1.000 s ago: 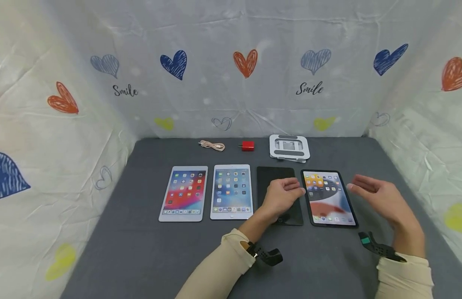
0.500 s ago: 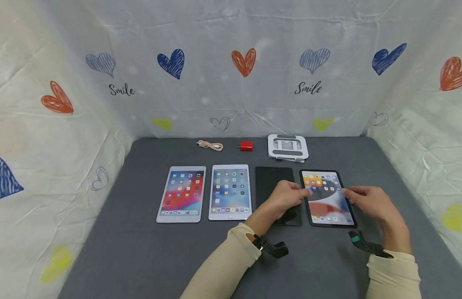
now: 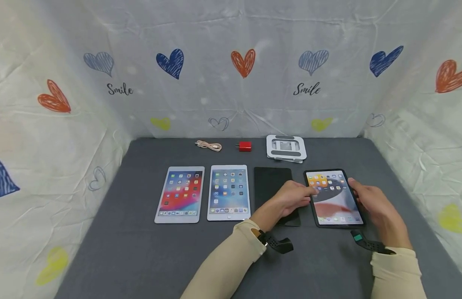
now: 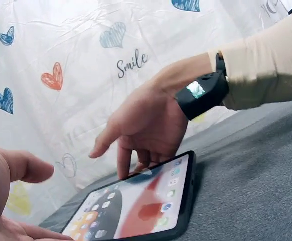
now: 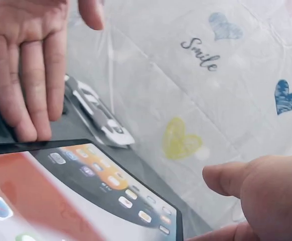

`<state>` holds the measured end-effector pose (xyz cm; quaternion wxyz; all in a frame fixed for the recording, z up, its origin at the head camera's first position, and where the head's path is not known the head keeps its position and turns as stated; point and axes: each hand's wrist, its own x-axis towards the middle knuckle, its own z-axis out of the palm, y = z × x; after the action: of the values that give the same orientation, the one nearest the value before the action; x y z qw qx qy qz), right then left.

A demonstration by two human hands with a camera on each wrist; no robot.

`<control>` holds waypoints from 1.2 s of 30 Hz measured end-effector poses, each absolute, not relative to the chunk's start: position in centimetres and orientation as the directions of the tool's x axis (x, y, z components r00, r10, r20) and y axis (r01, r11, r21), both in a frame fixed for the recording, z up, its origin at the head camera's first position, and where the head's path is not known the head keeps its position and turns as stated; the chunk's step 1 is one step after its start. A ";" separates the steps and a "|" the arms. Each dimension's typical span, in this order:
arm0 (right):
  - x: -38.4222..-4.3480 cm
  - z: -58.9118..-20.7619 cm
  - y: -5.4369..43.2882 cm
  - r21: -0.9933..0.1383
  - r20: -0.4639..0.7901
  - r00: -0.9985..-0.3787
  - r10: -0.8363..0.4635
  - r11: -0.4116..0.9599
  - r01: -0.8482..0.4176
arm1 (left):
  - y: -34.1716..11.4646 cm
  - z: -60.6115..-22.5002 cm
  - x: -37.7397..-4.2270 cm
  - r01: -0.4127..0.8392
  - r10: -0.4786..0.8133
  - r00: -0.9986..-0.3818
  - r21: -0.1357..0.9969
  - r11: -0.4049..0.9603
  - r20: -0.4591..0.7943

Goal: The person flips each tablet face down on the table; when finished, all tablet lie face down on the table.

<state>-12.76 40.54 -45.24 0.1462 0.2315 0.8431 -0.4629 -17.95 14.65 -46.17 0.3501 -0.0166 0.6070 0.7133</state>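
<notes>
A black-framed tablet (image 3: 337, 203) with its home screen lit lies at the right end of a row on the table. My left hand (image 3: 287, 198) reaches over a dark-screened black tablet (image 3: 268, 180). Its straight fingers (image 5: 33, 95) touch the lit tablet's left edge, and the thumb stands raised above. At the opposite edge is my right hand (image 3: 374, 203), its fingers (image 4: 125, 160) against the side and its thumb (image 4: 103, 143) held clear of the screen. Neither hand grips the tablet.
Two white tablets, one with a red-blue screen (image 3: 180, 193) and one with a pale blue screen (image 3: 229, 191), lie to the left. Behind the row are a coiled cable (image 3: 208, 145), a red charger plug (image 3: 244, 146) and a folded white-grey stand (image 3: 286, 148). Cloth walls (image 3: 201, 99) enclose the table.
Both hands have come to the lit tablet's sides, and their thumbs have lifted off its face. The tablet has shifted slightly right, widening its gap from the black one.
</notes>
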 end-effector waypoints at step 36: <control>-11.2 -37.0 36.1 -0.848 -0.233 -0.970 -0.070 0.503 0.168 | 14.2 -37.8 -17.5 -0.433 0.724 -0.654 0.893 -0.124 -0.217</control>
<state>-11.16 36.06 -36.95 0.1194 0.0286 0.8586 -0.4977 -17.52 14.24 -37.78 0.3926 0.1367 0.5329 0.7370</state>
